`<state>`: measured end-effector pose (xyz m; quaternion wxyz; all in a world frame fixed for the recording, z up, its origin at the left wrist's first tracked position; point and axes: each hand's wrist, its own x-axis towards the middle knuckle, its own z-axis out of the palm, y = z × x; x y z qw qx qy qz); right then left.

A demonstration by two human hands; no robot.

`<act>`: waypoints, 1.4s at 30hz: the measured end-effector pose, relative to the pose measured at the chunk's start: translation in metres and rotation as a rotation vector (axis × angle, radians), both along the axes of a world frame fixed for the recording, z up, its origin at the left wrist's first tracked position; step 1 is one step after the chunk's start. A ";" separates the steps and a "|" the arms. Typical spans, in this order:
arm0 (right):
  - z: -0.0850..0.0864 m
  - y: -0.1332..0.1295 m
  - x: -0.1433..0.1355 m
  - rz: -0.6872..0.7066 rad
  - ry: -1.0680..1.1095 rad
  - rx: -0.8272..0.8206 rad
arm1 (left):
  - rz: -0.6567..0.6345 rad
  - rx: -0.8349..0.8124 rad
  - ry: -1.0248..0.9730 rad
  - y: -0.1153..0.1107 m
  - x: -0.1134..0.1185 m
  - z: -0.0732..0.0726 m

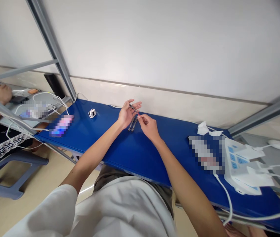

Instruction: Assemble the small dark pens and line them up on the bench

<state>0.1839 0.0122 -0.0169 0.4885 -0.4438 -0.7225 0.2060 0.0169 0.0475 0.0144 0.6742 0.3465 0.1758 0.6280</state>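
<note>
A slim dark pen (133, 109) with a reddish end slants between my two hands over the blue desk. My right hand (149, 126) pinches it near the reddish end, thumb against fingers. Palm up, my left hand (128, 113) has its fingers stretched apart, and the pen's other end lies across it by the thumb. On the desk just below, several dark pens (132, 124) lie side by side, partly hidden by my hands.
The blue desk (140, 158) meets a pale wall. To the left are a small white case (92, 113) and a phone (62, 125). On the right are crumpled tissue (203, 128), another phone (205, 153) and a white power strip (238, 164) with cables. A co-worker's hand (3, 93) rests farther left.
</note>
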 end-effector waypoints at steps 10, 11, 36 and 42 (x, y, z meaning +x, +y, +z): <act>-0.001 0.001 0.001 -0.004 -0.020 0.019 | 0.011 0.133 0.121 0.000 0.006 -0.003; -0.001 0.001 0.001 -0.014 -0.015 0.024 | 0.013 0.148 0.154 -0.001 0.008 -0.003; 0.010 0.001 -0.001 0.388 0.601 -0.530 | 0.140 0.208 0.367 -0.005 0.008 0.001; 0.009 0.001 -0.002 0.412 0.573 -0.510 | 0.125 0.200 0.416 -0.009 0.009 0.002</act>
